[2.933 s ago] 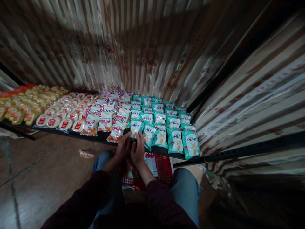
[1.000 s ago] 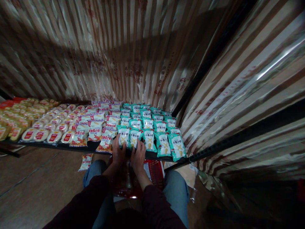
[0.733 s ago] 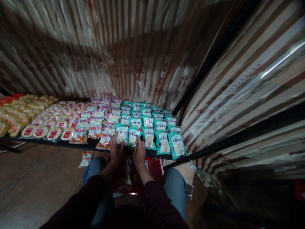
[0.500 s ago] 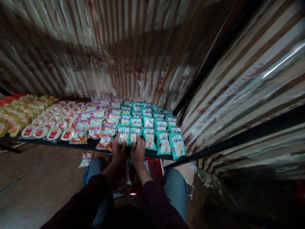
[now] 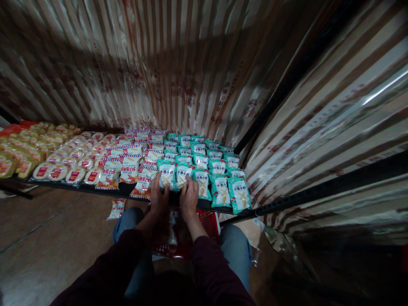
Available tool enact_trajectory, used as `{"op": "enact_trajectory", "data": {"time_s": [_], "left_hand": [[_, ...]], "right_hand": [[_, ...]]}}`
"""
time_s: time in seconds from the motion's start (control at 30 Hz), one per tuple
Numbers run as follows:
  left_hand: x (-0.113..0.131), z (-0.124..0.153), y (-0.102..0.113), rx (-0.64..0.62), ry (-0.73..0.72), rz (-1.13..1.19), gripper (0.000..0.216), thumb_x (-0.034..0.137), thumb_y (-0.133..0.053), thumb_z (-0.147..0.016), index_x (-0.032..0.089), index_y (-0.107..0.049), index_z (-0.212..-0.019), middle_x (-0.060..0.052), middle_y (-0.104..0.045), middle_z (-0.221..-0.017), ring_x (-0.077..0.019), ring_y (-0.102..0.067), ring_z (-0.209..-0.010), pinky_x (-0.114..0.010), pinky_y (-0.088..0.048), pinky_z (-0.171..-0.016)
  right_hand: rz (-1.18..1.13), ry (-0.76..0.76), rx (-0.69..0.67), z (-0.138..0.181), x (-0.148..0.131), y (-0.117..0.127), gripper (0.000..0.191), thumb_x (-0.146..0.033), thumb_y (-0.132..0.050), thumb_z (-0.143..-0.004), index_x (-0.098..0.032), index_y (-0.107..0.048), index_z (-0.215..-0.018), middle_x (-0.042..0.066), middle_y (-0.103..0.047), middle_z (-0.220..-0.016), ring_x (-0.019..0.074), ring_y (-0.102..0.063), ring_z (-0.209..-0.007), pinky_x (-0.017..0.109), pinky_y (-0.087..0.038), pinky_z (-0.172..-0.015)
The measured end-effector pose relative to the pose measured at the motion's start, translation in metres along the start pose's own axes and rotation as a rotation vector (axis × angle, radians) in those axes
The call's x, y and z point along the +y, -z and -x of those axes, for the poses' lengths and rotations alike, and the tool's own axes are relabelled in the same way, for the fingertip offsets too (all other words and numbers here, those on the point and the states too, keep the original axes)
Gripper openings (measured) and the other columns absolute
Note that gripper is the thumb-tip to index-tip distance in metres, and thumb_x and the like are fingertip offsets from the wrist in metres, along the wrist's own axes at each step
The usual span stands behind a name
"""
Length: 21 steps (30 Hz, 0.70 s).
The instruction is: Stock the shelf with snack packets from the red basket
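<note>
My left hand (image 5: 159,196) is closed on the lower part of a teal-and-white snack bag (image 5: 167,173) at the front edge of the black shelf (image 5: 95,190). Beside it, my right hand (image 5: 189,196) grips the lower right side of a second such snack bag (image 5: 184,172). Both bags lean back, faces toward me, against the teal bags behind them. Parts of the fingers are hidden by the bags. Just right of my right hand stands another teal bag (image 5: 202,185).
Striped red-and-white bags (image 5: 130,168), round wrapped cakes (image 5: 58,172) and yellow wrapped pieces (image 5: 24,168) fill the shelf leftward. One striped bag (image 5: 116,209) lies low beside my knee. A red package (image 5: 174,231) sits between my legs. Striped sheeting (image 5: 188,63) hangs behind.
Both hands have shifted the two teal bags slightly up and back, and the bags now sit a little higher against the row behind. The view has tilted slightly.
</note>
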<state>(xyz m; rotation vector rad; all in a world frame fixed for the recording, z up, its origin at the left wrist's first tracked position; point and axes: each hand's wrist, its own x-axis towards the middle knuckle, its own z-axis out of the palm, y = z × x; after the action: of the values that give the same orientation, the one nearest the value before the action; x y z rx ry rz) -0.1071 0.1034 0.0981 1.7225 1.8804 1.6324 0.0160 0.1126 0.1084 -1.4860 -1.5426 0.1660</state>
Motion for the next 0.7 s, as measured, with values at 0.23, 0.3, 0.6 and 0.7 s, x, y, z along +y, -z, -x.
{"op": "enact_trajectory", "data": {"time_s": [0.23, 0.3, 0.6, 0.7], "left_hand": [[-0.010, 0.004, -0.015, -0.083, -0.004, -0.118, 0.052, 0.030, -0.045, -0.091, 0.012, -0.037, -0.139, -0.018, -0.051, -0.135, -0.0279, -0.047, -0.126, -0.046, -0.040, -0.104], [-0.009, 0.005, -0.016, -0.066, -0.010, -0.147, 0.053, 0.029, -0.043, -0.091, 0.010, -0.036, -0.140, -0.021, -0.045, -0.140, -0.0291, -0.041, -0.132, -0.047, -0.038, -0.106], [-0.014, 0.010, -0.018, -0.076, -0.153, -0.253, 0.058, 0.026, -0.041, -0.093, 0.007, -0.025, -0.145, -0.027, -0.021, -0.152, -0.0338, -0.025, -0.141, -0.052, -0.036, -0.106], [-0.015, 0.013, -0.018, -0.069, -0.193, -0.277, 0.058, 0.026, -0.039, -0.094, 0.008, -0.023, -0.146, -0.026, -0.018, -0.153, -0.0329, -0.021, -0.143, -0.051, -0.036, -0.106]], "right_hand": [[0.076, 0.006, -0.047, 0.008, 0.007, -0.007, 0.036, -0.021, -0.028, -0.096, -0.013, -0.056, -0.116, 0.013, -0.058, -0.097, 0.0238, -0.050, -0.096, 0.042, -0.045, -0.086], [0.084, 0.009, -0.044, 0.007, 0.007, -0.006, 0.036, -0.021, -0.027, -0.096, -0.013, -0.057, -0.115, 0.013, -0.058, -0.096, 0.0237, -0.050, -0.096, 0.041, -0.045, -0.086], [0.142, 0.024, -0.056, 0.008, 0.007, -0.003, 0.033, -0.018, -0.034, -0.092, -0.014, -0.055, -0.117, 0.012, -0.056, -0.100, 0.0245, -0.048, -0.099, 0.043, -0.045, -0.088], [0.121, 0.067, -0.012, 0.011, 0.008, -0.001, 0.032, -0.020, -0.036, -0.092, -0.014, -0.055, -0.118, 0.014, -0.054, -0.108, 0.0246, -0.047, -0.106, 0.046, -0.043, -0.093]]}}
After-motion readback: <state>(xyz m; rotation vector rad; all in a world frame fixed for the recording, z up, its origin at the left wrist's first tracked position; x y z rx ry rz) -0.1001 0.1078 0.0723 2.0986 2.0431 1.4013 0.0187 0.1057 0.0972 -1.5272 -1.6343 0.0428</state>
